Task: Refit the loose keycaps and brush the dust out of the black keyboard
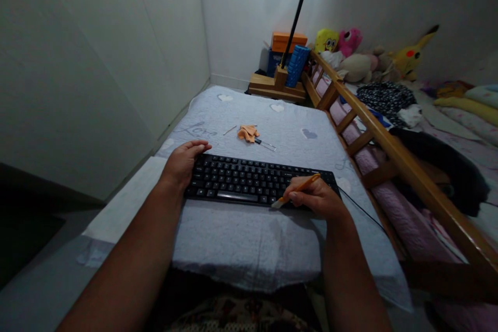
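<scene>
The right hand (pixel 319 198) had its thumb and fingers closed around the orange handle of a brush (pixel 307 183), held slantwise like a pen. The pale bristles pointed down at the near edge of a black keyboard (pixel 229 179), to the right of the space bar; whether they touched it could not be told. The left hand (pixel 181 165) was at the keyboard's left end, fingers close together and bent near the far corner; how firmly they gripped could not be told.

The keyboard lay flat between the two hands, keys up, on a pale bluish cloth cover (pixel 249 233) printed with hearts and lettering. A thin black cable (pixel 361 206) ran off beyond the right hand toward a wooden rail (pixel 373 129). Past the keyboard's far edge lay a crumpled orange cloth (pixel 246 132), with a small tool (pixel 267 145) of black handle and wire prongs just beside it, and a thin stick (pixel 230 130) to the left.

Further out, a dark pole (pixel 300 13) rose by a blue roller (pixel 298 65) and an orange box (pixel 288 40). Stuffed toys (pixel 356 66) sat beyond the rail.
</scene>
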`<state>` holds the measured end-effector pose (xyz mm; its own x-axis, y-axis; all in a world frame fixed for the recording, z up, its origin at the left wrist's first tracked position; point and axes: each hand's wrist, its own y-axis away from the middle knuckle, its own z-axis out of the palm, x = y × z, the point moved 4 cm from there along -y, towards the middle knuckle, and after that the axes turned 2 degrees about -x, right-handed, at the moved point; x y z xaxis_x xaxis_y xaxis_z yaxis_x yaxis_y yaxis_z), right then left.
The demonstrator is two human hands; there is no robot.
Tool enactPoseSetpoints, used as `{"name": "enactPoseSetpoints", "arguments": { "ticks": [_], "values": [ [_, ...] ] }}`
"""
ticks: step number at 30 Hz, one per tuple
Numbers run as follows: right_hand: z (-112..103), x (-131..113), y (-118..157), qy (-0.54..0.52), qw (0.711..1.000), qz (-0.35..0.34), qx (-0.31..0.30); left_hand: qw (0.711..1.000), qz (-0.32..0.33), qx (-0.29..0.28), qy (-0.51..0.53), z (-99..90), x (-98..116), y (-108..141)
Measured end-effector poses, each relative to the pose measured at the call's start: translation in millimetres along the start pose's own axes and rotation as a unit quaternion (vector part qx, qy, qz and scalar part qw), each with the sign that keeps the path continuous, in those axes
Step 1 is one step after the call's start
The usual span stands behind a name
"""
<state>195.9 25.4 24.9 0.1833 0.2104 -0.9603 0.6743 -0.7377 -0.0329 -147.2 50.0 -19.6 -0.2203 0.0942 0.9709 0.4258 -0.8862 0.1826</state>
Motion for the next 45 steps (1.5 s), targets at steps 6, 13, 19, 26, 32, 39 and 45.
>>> {"name": "enactPoseSetpoints", "arguments": {
  "ticks": [6, 13, 19, 26, 32, 39, 45],
  "values": [
    [-8.0, 2.7, -3.2, 0.022, 0.992, -0.005, 0.122, 1.0, 0.007, -0.001, 0.005, 0.0, -1.3, -1.6],
    [-3.0, 9.3, -1.3, -0.025, 0.999, 0.016, 0.021, 1.0, 0.002, -0.003, 0.007, 0.0, -2.2, -2.6],
    [-17.3, 13.5, -4.3, 0.058, 0.974, -0.01, 0.217, 1.0, -0.003, 0.001, 0.009, 0.1, 0.2, -0.7],
    [-15.9, 14.0, -8.8, 0.177, 0.959, -0.037, 0.218, 1.0, -0.008, -0.002, 0.009, 1.2, 1.9, 1.0],
    [-17.6, 12.8, -5.9, 0.121, 0.968, -0.021, 0.218, 1.0, -0.012, 0.005, 0.006, -0.6, -1.0, -1.2],
    [-17.6, 14.2, -6.9, 0.149, 0.965, -0.022, 0.213, 1.0, 0.0, 0.008, -0.03, -1.9, -2.4, -3.1],
    [-19.7, 14.5, -5.6, 0.129, 0.961, -0.022, 0.245, 1.0, -0.001, 0.007, -0.027, -2.6, -2.5, -3.6]
  ]
}}
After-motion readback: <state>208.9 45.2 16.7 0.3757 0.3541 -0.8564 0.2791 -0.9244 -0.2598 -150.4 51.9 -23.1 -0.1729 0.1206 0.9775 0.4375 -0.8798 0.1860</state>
